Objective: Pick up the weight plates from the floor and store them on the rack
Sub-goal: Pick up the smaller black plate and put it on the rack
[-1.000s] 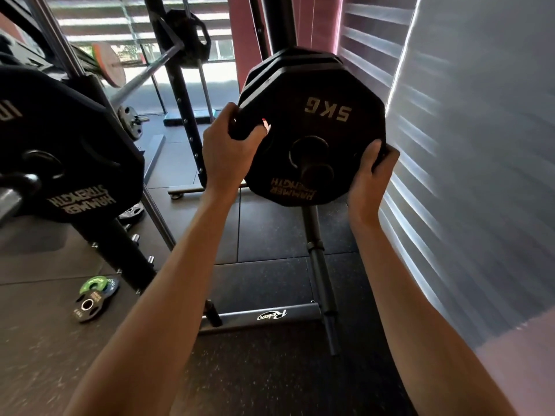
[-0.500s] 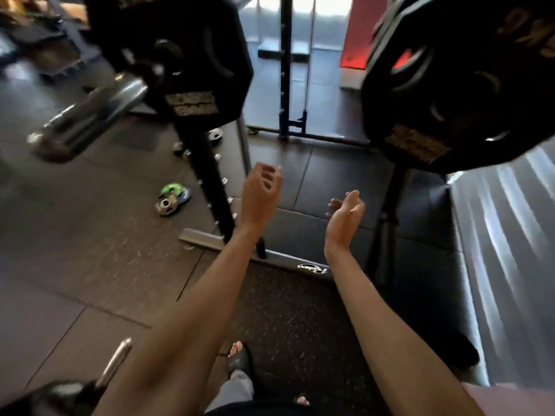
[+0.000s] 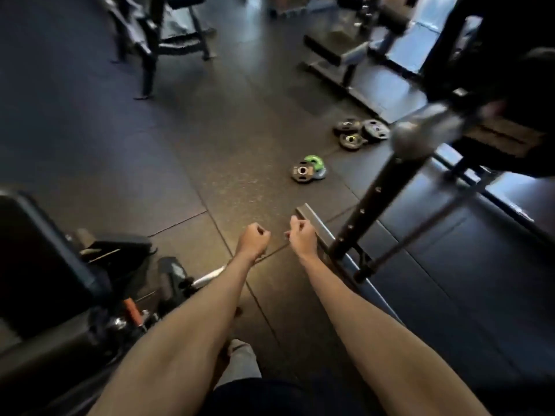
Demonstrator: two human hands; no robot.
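Observation:
Small weight plates lie on the dark rubber floor ahead: a black one (image 3: 301, 173) overlapping a green one (image 3: 314, 161), and a further cluster of three dark plates (image 3: 360, 133). The rack's black upright (image 3: 375, 202) rises at the right with a silver peg (image 3: 420, 132) sticking out, and a large black plate (image 3: 510, 73) hangs on it, blurred. My left hand (image 3: 253, 239) and my right hand (image 3: 302, 238) are held out low in front of me, fingers curled in, holding nothing. The right hand is just left of the rack's base foot (image 3: 312, 219).
A padded bench (image 3: 39, 253) and a bar end (image 3: 207, 277) sit close at the left. Another bench frame (image 3: 345, 55) stands beyond the plates, and a machine (image 3: 156, 34) stands at the far left. My leg shows at the bottom.
A second ago both hands held a 5 kg plate on the rack peg. They let go and dropped low, fingers now curled. My view has swung left and down to the floor plates.

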